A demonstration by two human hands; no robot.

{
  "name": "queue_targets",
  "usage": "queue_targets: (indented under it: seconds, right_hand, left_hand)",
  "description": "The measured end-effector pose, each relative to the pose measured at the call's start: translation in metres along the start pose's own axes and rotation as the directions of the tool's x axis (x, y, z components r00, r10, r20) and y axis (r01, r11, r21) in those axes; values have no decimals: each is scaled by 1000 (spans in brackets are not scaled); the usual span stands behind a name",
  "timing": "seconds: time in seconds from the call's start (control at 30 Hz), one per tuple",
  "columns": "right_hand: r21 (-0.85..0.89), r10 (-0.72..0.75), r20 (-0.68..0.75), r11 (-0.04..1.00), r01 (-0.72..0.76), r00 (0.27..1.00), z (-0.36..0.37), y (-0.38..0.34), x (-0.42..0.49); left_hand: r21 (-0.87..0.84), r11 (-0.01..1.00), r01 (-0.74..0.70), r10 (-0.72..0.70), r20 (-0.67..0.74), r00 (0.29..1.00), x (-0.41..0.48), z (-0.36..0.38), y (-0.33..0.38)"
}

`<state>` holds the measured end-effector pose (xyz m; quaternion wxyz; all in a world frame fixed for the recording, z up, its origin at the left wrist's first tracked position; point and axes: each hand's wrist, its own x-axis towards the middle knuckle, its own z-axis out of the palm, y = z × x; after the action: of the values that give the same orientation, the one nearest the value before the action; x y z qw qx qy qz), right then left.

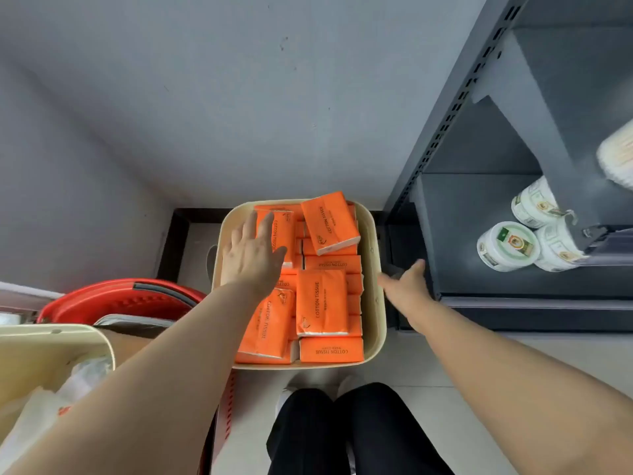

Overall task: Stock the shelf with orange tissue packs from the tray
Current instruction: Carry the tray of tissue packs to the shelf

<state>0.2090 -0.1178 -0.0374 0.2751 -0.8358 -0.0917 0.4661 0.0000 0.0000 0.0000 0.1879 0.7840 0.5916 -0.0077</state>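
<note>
Head view: a cream tray (373,255) sits on the pale tiled floor (428,365), filled with orange tissue packs (322,306). The left hand (250,255) is spread flat over the tray's far-left packs, gripping nothing. The right hand (407,284) is relaxed and empty just right of the tray, beside the dark shelf (479,234). A grey wall (239,97) stands beyond the tray and a red basket (113,299) lies to its left.

The orange tissue packs (322,303) are wrapped in thin plastic film, smooth and faintly shiny. The tray (375,303) that carries them is cream plastic, smooth and matt right round its rounded corners. Off the tray's right edge, the shelf (479,228) is dark grey painted metal with a matt finish, and its upright (442,132) is punched with slots. The round tubs (507,246) on the shelf look like white plastic with glossy printed labels. By the tray's left edge, the red basket (113,299) is glossy plastic. The wall (239,97) is matt grey paint, lightly scuffed. The trousers (376,430) are matt black cloth.
</note>
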Motion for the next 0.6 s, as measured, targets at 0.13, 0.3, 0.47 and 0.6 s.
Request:
queue_targets:
  seconds: [0.13,0.3,0.47,0.6]
  right_hand:
    - [251,171,-19,954,-161,985,10,-7,11]
    - [251,133,-18,960,-125,991,15,-2,-6]
    - [300,75,87,949,-98,993,-3,-12,-20]
    - [121,44,157,991,-64,987,2,-32,-26]
  left_hand:
    - [99,995,-17,14,33,999,-2,3,-19]
    - [92,996,9,-15,67,998,-4,-4,-32]
    - [0,991,134,-133,93,987,-15,-18,-35]
    - [-80,925,371,-352,183,918,-19,-23,-48]
